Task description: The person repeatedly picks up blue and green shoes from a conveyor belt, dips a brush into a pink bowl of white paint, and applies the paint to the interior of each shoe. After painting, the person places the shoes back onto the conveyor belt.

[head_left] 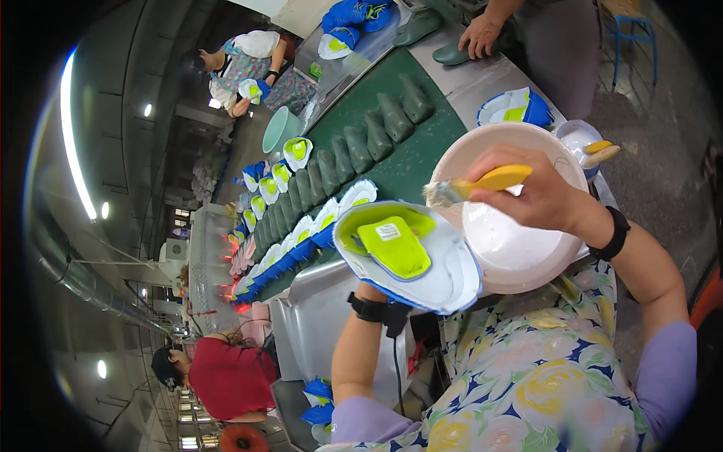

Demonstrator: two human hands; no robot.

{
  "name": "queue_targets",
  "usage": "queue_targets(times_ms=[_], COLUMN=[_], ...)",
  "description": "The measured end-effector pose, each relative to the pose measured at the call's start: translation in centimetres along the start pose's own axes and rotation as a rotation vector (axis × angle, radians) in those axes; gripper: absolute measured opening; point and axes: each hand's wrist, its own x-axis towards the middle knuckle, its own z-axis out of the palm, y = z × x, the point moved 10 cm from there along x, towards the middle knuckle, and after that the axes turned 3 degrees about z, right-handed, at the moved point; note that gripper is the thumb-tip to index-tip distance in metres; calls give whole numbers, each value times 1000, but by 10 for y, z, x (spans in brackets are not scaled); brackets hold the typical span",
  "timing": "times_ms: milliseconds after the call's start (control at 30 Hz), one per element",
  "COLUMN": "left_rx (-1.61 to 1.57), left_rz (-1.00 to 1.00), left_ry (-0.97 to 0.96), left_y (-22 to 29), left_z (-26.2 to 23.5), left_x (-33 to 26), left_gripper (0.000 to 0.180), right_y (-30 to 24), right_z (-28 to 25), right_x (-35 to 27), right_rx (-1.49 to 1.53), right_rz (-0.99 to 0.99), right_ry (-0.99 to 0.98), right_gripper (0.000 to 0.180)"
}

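Note:
My right hand (544, 197) grips a brush by its yellow handle (503, 178). Pale, wet-looking bristles (444, 193) point left, just above the toe side of a shoe upper (452, 264). That upper is white inside with a blue outer edge, and a bright yellow-green tongue (395, 245) bearing a white label lies in its opening. From below, my left forearm (358, 354) reaches under the upper and holds it up; the fingers are hidden behind it. Below my right hand stands a pale pink basin (482, 139) with white liquid (512, 248) inside.
Dark green shoe lasts (358, 149) line a green conveyor belt (343, 109), with rows of similar uppers (297, 153) beside them. A small tub (576, 132) with yellow-handled brushes sits right of the basin. Co-workers (230, 373) are around; another person's hand (480, 34) touches a last.

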Motion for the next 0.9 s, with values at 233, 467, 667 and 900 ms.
queue_targets(times_ms=[233,467,667,900], left_rx=[-75,17,129,338], left_rz=[-67,-8,61,0], left_ry=[-78,-48,0,4], left_y=[-58,-51,-33,-16], left_z=[26,19,11,36], left_x=[-15,-13,-20,-31], left_gripper=[53,53,52,52], right_y=[-43,17,61,15], right_z=[60,61,54,16], right_x=[20,28,9,18], right_rx=[-20,-180,-299,-139], right_rz=[-372,54,435,129], right_ry=[-170,-300,-522,-180], right_gripper=[14,19,23,15])
